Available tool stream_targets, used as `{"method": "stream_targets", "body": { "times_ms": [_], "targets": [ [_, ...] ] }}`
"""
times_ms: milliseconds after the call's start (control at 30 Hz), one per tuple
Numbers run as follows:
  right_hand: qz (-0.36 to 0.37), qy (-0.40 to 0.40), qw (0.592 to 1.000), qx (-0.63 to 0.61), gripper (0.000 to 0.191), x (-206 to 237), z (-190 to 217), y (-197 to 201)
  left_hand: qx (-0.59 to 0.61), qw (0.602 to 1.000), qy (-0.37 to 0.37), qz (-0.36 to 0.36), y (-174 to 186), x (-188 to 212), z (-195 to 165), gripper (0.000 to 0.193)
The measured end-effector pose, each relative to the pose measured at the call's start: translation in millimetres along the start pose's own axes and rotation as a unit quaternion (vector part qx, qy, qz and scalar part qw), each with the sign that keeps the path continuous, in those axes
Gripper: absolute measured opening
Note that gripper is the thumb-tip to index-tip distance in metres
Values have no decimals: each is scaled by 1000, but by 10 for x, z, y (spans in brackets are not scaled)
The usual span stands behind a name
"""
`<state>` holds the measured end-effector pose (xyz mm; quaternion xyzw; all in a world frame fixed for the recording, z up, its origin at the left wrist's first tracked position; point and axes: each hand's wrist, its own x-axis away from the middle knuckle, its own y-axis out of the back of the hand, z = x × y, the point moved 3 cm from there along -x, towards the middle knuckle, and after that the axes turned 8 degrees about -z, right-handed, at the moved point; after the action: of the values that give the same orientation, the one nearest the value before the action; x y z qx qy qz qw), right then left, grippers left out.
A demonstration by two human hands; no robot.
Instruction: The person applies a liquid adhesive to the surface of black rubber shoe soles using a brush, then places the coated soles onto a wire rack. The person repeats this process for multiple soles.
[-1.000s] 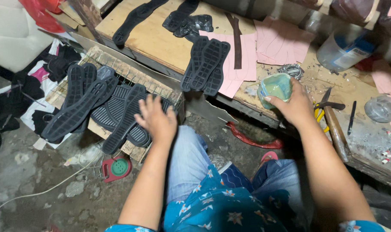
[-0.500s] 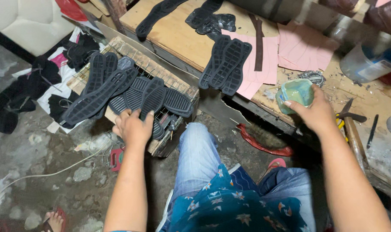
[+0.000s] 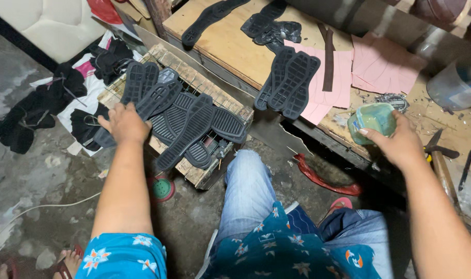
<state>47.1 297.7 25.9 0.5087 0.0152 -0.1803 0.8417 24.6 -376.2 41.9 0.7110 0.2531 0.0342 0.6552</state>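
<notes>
Soles filled the middle of the view: black rubber shoe soles [image 3: 186,121] with ribbed tread lay fanned and overlapping on a low wire rack [image 3: 207,88] set on a wooden frame beside the bench. The left hand [image 3: 123,123] rested palm down at the near-left end of that pile, fingers spread and lying on one sole's edge; whether it was actually pinching the sole could not be told. The right hand [image 3: 398,144] was wrapped around a small greenish, translucent container [image 3: 372,121], thumb and fingers pressed against its sides, holding it at the front edge of the wooden workbench [image 3: 230,46].

On the bench, a pair of black soles [image 3: 290,82] lay side by side, partly over pink paper sheets [image 3: 380,67], with a dark strap [image 3: 328,57] across the paper just beside them. Further soles and black cut pieces [image 3: 271,28] lay near the bench's far end. A clear plastic tub [image 3: 455,85] stood at the right, and dark hand tools [image 3: 442,150] lay near the right wrist.

Below was a stained concrete floor [image 3: 34,186] with black fabric scraps [image 3: 31,116], a white cable [image 3: 36,209], a small red and green round object [image 3: 162,187] and a red strip [image 3: 323,181] under the bench edge. The person wore blue jeans and a blue floral shirt.
</notes>
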Motion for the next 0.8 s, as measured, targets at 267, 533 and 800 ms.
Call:
{"method": "stream_targets", "body": {
  "times_ms": [267, 533, 800],
  "targets": [
    [-1, 9, 1000, -1, 104, -51, -36, 3, 75, 987, -77, -122, 146, 87, -420, 59],
    [-9, -3, 1000, 16, 101, -88, -123, 75, 679, 726, 34, 100, 514, 765, -1605, 37],
    [-35, 20, 999, -11, 102, -70, -210, 161, 818, 408, 99, 394, 435, 1821, -2883, 24]
  ]
}}
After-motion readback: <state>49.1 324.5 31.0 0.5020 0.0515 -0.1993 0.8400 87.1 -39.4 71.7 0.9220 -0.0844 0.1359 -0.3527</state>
